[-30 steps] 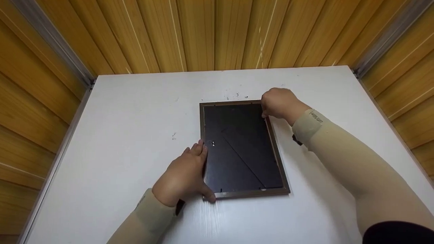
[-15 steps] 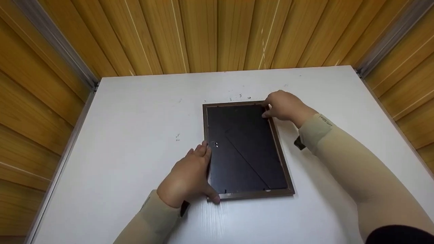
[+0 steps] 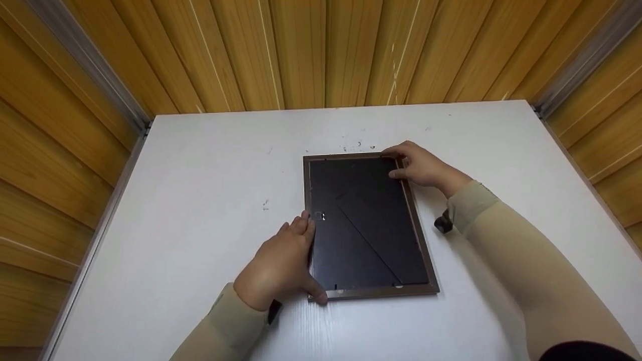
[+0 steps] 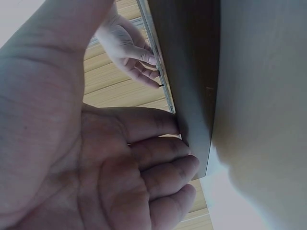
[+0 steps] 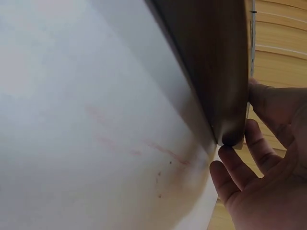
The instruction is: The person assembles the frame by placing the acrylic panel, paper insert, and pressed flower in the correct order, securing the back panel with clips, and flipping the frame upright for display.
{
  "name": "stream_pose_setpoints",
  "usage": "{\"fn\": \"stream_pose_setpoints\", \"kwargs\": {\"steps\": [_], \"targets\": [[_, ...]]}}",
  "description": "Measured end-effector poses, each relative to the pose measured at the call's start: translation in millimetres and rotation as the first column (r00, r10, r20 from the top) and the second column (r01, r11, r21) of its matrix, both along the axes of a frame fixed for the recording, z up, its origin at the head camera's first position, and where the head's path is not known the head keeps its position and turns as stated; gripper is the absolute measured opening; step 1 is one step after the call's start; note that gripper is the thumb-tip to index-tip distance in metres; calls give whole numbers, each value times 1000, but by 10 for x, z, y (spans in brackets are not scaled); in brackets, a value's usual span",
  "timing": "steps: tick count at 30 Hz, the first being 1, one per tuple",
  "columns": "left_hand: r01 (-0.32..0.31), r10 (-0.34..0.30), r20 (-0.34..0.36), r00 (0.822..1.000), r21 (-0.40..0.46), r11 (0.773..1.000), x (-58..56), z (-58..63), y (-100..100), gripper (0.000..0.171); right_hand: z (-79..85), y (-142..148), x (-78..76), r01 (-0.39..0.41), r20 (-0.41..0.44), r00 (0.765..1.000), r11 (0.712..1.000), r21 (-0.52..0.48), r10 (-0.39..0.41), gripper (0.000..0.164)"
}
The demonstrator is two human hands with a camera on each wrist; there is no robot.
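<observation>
A picture frame [image 3: 307,185] lies face down on the white table, its brown border around a black backing board [image 3: 371,240]. A diagonal line crosses the board, and a small metal piece [image 3: 322,216] sits near its left side. My left hand [image 3: 278,260] lies along the frame's left edge with straight fingers, the thumb on the lower left corner. At the upper right corner is my right hand [image 3: 426,168], its thumb over the right border and its fingertips by the top edge. In the right wrist view, its loosely bent fingers [image 5: 235,163] touch the corner.
The white table [image 3: 210,175] carries small dark marks [image 3: 358,145] beyond the frame and at its left. Yellow wood-look panels [image 3: 301,55] enclose the table at the back and both sides, with grey metal posts [image 3: 108,65] at the corners.
My right hand has loosened from a curled grip on the upper right border, and its fingers now spread over the corner. My left hand stays at the left edge. The view shifts slightly.
</observation>
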State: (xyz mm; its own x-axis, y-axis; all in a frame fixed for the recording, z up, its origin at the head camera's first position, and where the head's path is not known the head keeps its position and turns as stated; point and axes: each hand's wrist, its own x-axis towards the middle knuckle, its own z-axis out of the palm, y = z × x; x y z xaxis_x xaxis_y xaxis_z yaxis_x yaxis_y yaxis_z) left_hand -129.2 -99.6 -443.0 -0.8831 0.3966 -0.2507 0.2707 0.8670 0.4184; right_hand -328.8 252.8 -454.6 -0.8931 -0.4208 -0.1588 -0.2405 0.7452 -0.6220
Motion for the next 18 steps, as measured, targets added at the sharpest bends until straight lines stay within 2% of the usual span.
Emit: {"fn": "stream_pose_setpoints", "kwargs": {"steps": [9, 18], "targets": [[15, -15, 2, 1000, 6, 1000, 0, -19, 7, 159, -8, 80, -25, -34, -2, 999, 999, 2, 34, 54], [-3, 2, 8, 1000, 26, 1000, -5, -15, 9, 159, 31, 118, -110, -173, -106, 977, 978, 117, 185, 50]]}}
